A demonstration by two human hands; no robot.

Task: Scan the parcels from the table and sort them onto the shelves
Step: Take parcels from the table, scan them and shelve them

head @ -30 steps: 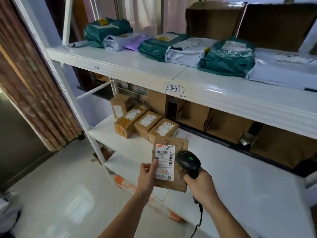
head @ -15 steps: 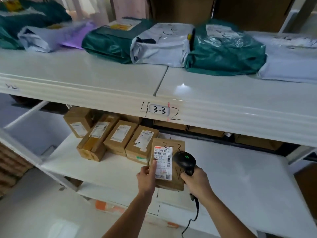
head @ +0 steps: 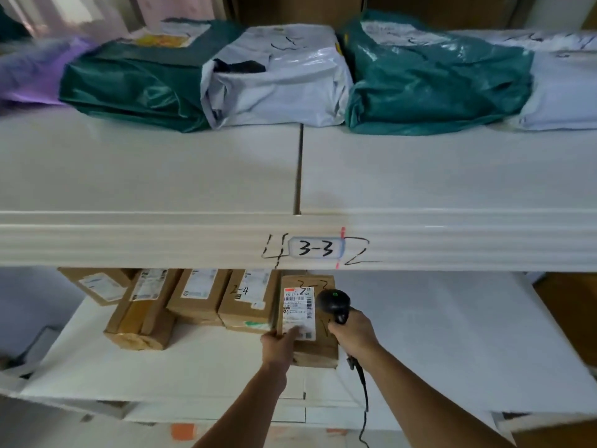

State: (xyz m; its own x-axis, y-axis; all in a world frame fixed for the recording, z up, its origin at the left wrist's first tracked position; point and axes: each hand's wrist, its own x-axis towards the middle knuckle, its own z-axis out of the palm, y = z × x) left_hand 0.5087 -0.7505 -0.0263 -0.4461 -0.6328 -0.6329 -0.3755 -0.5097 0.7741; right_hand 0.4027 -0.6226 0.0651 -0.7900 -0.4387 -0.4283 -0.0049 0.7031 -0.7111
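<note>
My left hand [head: 280, 343] grips the near end of a brown cardboard parcel [head: 318, 337] with a white barcode label and "3-3" written on top. The parcel lies over the lower white shelf [head: 436, 344], at the right end of a row of similar cardboard boxes [head: 248, 302]. My right hand [head: 353, 331] holds a black corded barcode scanner [head: 334, 302] right beside the parcel, its head over the parcel's right side. The upper shelf's front edge carries a tag reading "3-3" [head: 316, 248].
Green [head: 429, 82], white [head: 277, 76] and purple [head: 32, 72] plastic mailer bags lie along the back of the upper shelf [head: 161, 169]. The scanner's cable [head: 365, 402] hangs down past the lower shelf's front edge. An orange patch shows on a level below.
I have come closer to the shelves and the view has tipped down. The parcel in my left hand has gone forward, onto the lower shelf next to the row of boxes. The scanner came along.
</note>
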